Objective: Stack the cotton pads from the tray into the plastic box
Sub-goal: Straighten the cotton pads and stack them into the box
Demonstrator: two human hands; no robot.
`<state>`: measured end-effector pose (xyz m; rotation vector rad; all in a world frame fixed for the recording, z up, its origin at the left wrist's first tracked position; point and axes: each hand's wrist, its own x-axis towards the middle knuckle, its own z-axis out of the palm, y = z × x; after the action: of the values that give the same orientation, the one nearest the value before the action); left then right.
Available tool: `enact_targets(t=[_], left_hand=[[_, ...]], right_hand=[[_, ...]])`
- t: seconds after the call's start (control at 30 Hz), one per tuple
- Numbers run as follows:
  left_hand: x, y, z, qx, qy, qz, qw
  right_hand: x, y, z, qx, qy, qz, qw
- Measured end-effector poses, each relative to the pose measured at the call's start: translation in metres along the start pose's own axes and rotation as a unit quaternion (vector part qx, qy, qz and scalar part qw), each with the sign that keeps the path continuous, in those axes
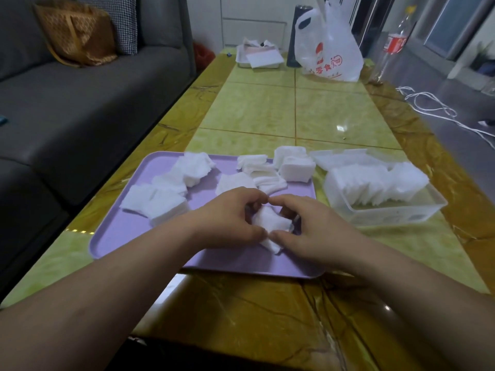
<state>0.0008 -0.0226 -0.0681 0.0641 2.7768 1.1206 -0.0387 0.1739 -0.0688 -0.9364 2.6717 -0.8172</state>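
Note:
A lilac tray (123, 231) lies on the table in front of me with several loose piles of white square cotton pads (171, 191) spread over it. Over the tray's near middle, my left hand (227, 218) and my right hand (318, 231) together grip a small bunch of cotton pads (270, 220) from both sides, fingers curled round it. Right of the tray stands a clear plastic box (396, 212) holding a row of pads standing on edge, with its lid (337, 156) open behind it.
A grey sofa runs along the table's left side. At the table's far end stand a white tray with paper (259, 58), a dark cylinder (297, 36), a white plastic bag (332, 52) and a bottle (393, 44). White cords (434, 108) lie off the right edge.

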Motion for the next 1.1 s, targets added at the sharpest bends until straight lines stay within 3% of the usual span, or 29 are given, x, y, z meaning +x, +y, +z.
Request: enact_targets(t=[0.27, 0.43, 0.6, 0.77, 0.9, 1.1], left_hand=[[0.002, 0.005, 0.004, -0.008, -0.03, -0.022, 0.999], [-0.002, 0.002, 0.004, -0.062, 0.031, -0.022, 0.997], [-0.002, 0.002, -0.004, -0.219, 0.017, -0.035, 0.975], [-0.003, 0.003, -0.005, -0.257, -0.017, -0.039, 0.965], [-0.006, 0.008, -0.005, -0.311, -0.022, -0.031, 0.95], [-0.006, 0.008, -0.003, -0.29, 0.019, -0.056, 0.955]], right_hand=[[-0.004, -0.003, 0.001, 0.114, 0.006, 0.003, 0.993], [-0.001, 0.004, 0.003, 0.153, 0.082, 0.02, 0.985], [0.0, 0.002, -0.003, 0.316, 0.11, 0.067, 0.94], [0.002, -0.002, -0.011, 0.479, 0.091, 0.136, 0.862], [0.001, -0.003, -0.01, 0.478, 0.072, 0.14, 0.864], [0.002, -0.002, -0.009, 0.504, 0.084, 0.155, 0.846]])
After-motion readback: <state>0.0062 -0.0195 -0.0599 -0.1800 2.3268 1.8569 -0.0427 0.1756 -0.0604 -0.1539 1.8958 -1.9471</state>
